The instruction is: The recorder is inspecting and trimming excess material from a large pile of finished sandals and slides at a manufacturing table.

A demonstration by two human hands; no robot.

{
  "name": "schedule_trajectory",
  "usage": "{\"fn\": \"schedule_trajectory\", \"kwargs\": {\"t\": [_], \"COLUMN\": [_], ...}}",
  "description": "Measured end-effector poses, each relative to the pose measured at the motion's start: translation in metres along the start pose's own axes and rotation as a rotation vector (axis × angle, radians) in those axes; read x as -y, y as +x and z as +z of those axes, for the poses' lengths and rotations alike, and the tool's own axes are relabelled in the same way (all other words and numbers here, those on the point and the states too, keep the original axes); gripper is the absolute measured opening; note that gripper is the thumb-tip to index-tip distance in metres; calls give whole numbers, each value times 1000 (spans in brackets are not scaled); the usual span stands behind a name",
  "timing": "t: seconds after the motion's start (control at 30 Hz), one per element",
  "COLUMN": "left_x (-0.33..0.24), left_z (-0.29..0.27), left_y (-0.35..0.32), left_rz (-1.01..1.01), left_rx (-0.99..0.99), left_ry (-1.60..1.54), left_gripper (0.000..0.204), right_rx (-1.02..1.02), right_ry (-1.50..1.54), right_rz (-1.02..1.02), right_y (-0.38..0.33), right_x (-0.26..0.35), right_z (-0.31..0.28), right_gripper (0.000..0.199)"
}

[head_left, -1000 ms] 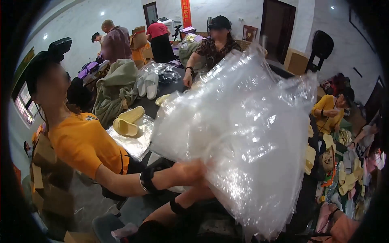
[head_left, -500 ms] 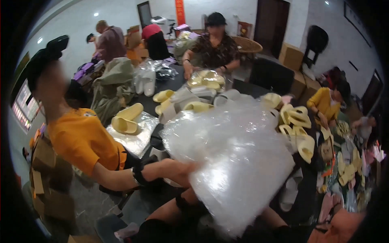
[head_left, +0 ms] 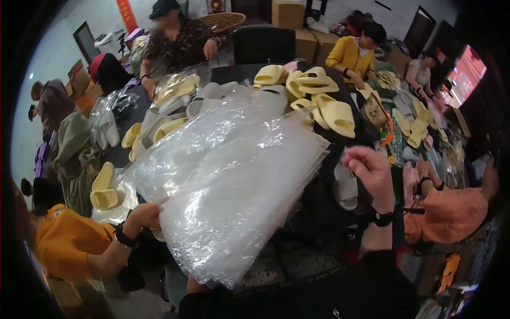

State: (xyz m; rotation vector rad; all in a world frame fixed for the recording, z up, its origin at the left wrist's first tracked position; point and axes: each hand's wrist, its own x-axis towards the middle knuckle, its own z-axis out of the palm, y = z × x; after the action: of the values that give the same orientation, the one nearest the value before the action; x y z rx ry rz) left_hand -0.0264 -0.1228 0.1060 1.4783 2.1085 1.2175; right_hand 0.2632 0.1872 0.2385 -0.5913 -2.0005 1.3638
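Note:
A stack of clear plastic bags (head_left: 228, 175) spreads in front of me, its near end tilted down toward my lap. My left forearm (head_left: 196, 286) runs under the near end of the stack, which hides my left hand. To the right of the bags my right hand (head_left: 372, 173) is raised, fingers curled in and thumb near the fingertips, with nothing visible in them. Just past its fingers a grey slipper (head_left: 346, 186) lies on the black table. A co-worker's hand (head_left: 144, 218), from an orange sleeve, is at the bags' left edge.
Yellow slippers (head_left: 321, 101) and grey slippers (head_left: 204, 98) are heaped beyond the bags. A yellow pair (head_left: 103, 189) rests on plastic at the left. Across the table, a person in a dark patterned shirt (head_left: 172, 45) handles bagged yellow slippers (head_left: 178, 87). People sort slippers at the right.
My view has turned right, so the bags appear farther left. My right hand, hidden at the bags before, now shows apart from them on the right.

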Motion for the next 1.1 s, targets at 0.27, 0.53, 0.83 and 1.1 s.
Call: {"fn": "schedule_trajectory", "kwargs": {"t": [0.27,0.53,0.83,1.1], "left_x": [22,46,54,27], "left_z": [-87,-122,-126,-127], "left_y": [-7,-1,2,-1], "left_rz": [121,243,117,8], "left_rx": [247,466,346,345], "left_ry": [328,335,184,319], "left_gripper": [68,67,63,61], "right_rx": [386,506,311,343], "right_ry": [-309,-616,-443,109], "right_rz": [-821,-787,-822,-581], "right_y": [26,28,18,11], "right_x": [68,35,30,-3], "right_z": [95,164,146,108], "right_gripper": [35,50,47,55]}}
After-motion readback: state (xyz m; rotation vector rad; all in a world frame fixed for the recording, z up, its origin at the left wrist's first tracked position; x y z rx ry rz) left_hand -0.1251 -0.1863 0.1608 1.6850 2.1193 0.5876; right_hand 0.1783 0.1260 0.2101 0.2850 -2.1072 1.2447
